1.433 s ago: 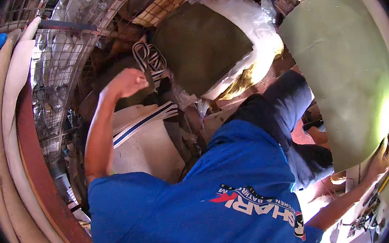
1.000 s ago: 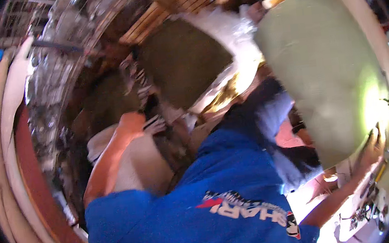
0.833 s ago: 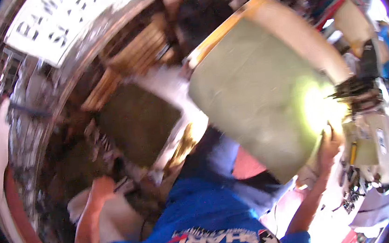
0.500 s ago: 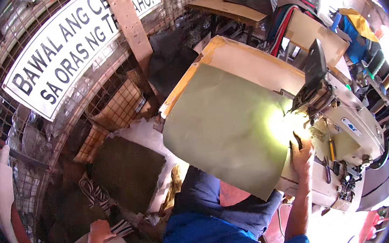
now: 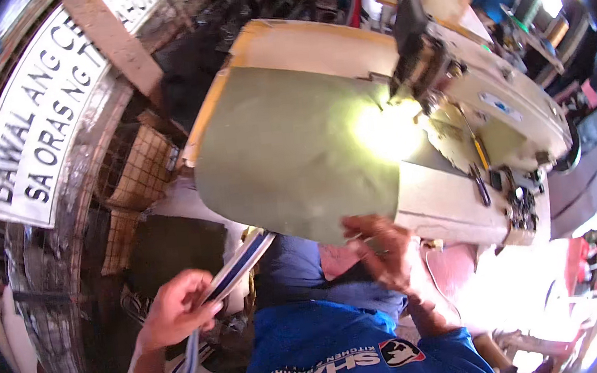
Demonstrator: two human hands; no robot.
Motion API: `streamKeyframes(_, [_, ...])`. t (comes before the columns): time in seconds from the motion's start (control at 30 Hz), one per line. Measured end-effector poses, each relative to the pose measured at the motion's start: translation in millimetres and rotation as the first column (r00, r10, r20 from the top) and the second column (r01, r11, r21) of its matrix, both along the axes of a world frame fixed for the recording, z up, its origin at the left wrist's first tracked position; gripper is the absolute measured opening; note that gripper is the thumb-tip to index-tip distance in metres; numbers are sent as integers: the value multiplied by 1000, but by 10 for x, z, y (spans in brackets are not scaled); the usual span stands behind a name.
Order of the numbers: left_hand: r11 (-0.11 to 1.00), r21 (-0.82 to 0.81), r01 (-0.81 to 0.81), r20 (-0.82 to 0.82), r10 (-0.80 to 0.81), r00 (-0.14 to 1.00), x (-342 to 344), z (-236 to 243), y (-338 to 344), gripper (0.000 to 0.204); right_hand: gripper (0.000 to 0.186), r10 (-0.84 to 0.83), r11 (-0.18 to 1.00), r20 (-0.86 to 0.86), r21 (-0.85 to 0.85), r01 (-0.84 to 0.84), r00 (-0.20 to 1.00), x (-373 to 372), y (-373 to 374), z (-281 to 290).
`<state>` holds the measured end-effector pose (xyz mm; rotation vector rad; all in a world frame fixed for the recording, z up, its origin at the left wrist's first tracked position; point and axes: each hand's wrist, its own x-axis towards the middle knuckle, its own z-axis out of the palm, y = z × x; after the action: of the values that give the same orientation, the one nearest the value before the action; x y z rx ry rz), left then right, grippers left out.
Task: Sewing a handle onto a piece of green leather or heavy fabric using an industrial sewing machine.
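Note:
My left hand [image 5: 181, 309] is closed around a long white strip with a blue stripe [image 5: 238, 268], in front of my lap at the left. One end of the strip reaches the near edge of an olive-green sheet [image 5: 288, 151], and the other hangs below the hand. My right hand [image 5: 384, 250] is just off the sheet's near right corner, its fingers bent and blurred. Whether it holds anything small I cannot make out. The sheet lies flat on the sewing table, its right side under the lit needle area of a sewing machine [image 5: 512, 94].
A yellow-handled screwdriver [image 5: 480, 151] and a dark-handled tool [image 5: 480, 185] lie on the machine bed. The table's taped edge [image 5: 216, 115] borders the sheet. A dark green piece [image 5: 175, 252] lies lower left, near a wire-mesh wall with a sign [image 5: 34, 126].
My left hand has come up from the lower left with the striped strip in it. My right hand has left the needle area and moved toward me. The view has shifted.

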<state>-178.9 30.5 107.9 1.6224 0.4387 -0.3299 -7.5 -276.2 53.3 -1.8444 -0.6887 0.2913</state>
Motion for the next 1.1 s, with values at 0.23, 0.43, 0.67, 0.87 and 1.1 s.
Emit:
streamKeyframes(0.23, [952,133,274,463,-304,832,1502,-545,-1257,33,54,-13,879,-506,406,251,862,117,-78,-16])
streamKeyframes(0.43, [843,440,308,451,-505,736,1895,-661,-1620,22,35,-333,814,-493,280,509,804,557,-235,-235])
streamKeyframes(0.67, [871,-237,431,157,-404,901,3124,-564,-1210,26,27,-33,996,-600,42,73,800,1186,-568,-189])
streamKeyframes(0.87, [658,-463,595,216,-567,795,3609,-842,-1128,23,21,-107,948,-453,-315,-46,885,1782,-567,-17])
streamKeyframes(1.1, [555,-560,615,199,-630,750,3877,-921,-1104,24,23,226,969,257,-155,-191,940,2158,-737,-417])
